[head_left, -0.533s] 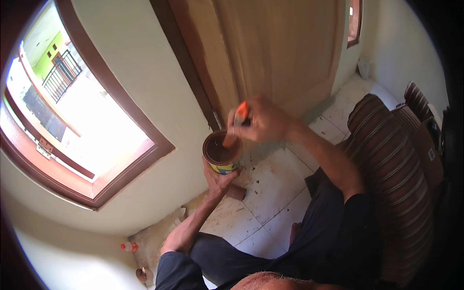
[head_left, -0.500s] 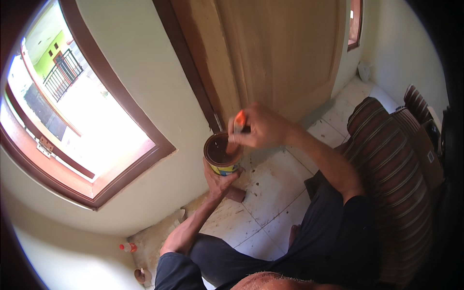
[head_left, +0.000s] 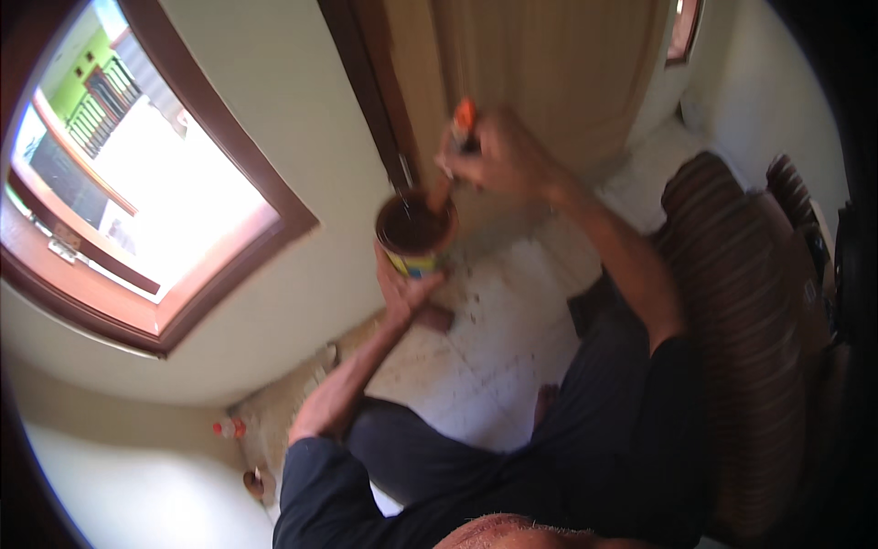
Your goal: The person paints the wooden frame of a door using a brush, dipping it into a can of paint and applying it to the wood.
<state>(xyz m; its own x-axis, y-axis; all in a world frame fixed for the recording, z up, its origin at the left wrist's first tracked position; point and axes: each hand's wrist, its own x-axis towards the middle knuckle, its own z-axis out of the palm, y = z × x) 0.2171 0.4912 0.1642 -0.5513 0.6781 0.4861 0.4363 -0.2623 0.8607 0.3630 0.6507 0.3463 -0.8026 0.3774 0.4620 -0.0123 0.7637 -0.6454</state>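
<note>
My left hand (head_left: 402, 291) is wrapped round a round paint can (head_left: 413, 265) with a yellow and blue label, held tilted toward me. Brown paint (head_left: 410, 225) shows inside it. In my right hand (head_left: 506, 163) is a paintbrush (head_left: 465, 115) with an orange handle end pointing up. Its blurred bristles are at the can's far right rim; whether they touch it I cannot tell. Just beyond the can stands a wooden door (head_left: 558, 78), partly darker brown along its left side, within a dark brown frame (head_left: 361, 82).
A brown-framed window (head_left: 224, 261) stands open on the left. Striped seating (head_left: 732, 302) is close on my right. A reddish-brown block-like piece (head_left: 433, 317) lies on the spotted tile floor (head_left: 476, 366). A red-capped bottle (head_left: 230, 428) lies by the wall at lower left.
The brush has risen from inside the can to its far right rim, with my right hand moving up and away. My left hand still holds the can. The whole view has shifted slightly.
</note>
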